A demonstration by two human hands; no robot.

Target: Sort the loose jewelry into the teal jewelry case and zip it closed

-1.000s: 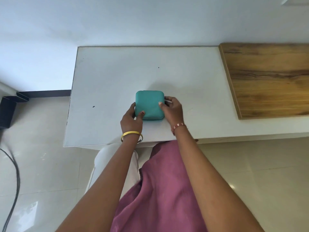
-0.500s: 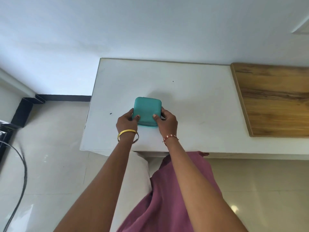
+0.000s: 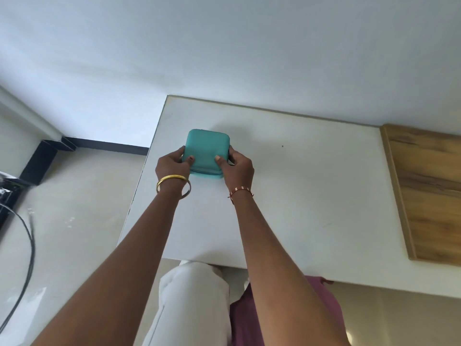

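Teal jewelry case (image 3: 208, 152) closed, between both hands: left hand (image 3: 172, 166) gripping at 9 o'clock, right hand (image 3: 238, 168) at 3 o'clock; thumbs pressed on lid.

Teal jewelry case (image 3: 206, 151): we read no lettering or brand on its lid.
White table (image 3: 299, 183): we find no labels, numbers or signs.

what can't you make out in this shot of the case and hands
Head view only:
- Inside of the case: lid down, so any jewelry within is hidden.
- Zipper state: the seam is too small, and the left hand and right hand cover the sides.
- Fingers behind the case: hidden by the case itself.
- Wooden board: cut off by the right edge.
- Cable on the floor: cut off by the left edge.
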